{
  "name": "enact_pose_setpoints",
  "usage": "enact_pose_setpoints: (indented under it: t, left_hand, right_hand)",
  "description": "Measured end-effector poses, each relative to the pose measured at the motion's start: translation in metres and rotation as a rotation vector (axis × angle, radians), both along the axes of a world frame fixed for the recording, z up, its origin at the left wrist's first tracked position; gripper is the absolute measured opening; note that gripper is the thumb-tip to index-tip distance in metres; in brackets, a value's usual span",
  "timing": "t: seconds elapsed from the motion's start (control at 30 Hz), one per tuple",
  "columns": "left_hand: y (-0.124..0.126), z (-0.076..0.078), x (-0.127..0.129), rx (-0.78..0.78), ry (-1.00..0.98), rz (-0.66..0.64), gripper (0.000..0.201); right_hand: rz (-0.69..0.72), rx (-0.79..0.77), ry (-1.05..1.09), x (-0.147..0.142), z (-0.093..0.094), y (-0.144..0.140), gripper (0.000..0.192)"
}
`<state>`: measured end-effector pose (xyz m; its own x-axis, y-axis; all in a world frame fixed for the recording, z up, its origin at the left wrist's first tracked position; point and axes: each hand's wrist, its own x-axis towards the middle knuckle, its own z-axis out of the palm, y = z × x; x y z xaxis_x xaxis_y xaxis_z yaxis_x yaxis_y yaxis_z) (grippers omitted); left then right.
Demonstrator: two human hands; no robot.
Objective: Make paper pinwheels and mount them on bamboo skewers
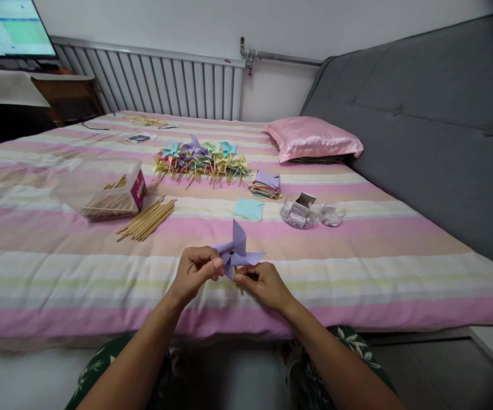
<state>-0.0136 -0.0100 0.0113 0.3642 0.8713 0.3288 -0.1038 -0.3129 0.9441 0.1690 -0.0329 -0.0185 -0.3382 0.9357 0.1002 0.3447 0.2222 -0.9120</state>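
Note:
A purple paper pinwheel [239,244] is held up over the near edge of the bed, its blades folded round a small dark centre pin. My left hand [198,272] is closed at the pinwheel's left side, thumb and fingers pinched by a blade. Lower right, my right hand [265,285] pinches the pinwheel's thin wooden stick [241,289], whose lower end pokes out below the fingers. Just beyond lies a light blue paper square [249,209]. A stack of coloured paper squares [266,184], purple on top, sits behind it.
Finished pinwheels [203,159] lie heaped farther back. Left are loose wooden sticks [149,218] and a clear plastic box [113,196] holding more sticks. Two small clear containers [298,212] stand right. A pink pillow [314,138] rests near the grey headboard [421,102].

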Motion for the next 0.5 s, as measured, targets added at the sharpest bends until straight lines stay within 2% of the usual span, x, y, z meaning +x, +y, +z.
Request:
enact_pose_setpoints:
  t: [0.13,0.37,0.5]
  left_hand:
    - [-0.0001,-0.0006,0.0001,-0.004,-0.007,0.005,0.029]
    - [-0.0007,0.0042,0.0019,-0.026,-0.178,-0.027,0.028]
    - [0.0001,0.0025,0.0002,-0.022,-0.087,-0.01,0.026]
  right_hand:
    - [-0.006,-0.015,0.001,-0.0004,0.0006,-0.0003,0.027]
    - [-0.029,0.022,-0.009,-0.0008,-0.0016,-0.0008,0.029]
    - [-0.006,0.035,-0.046,-0.0008,0.001,-0.0017,0.03]
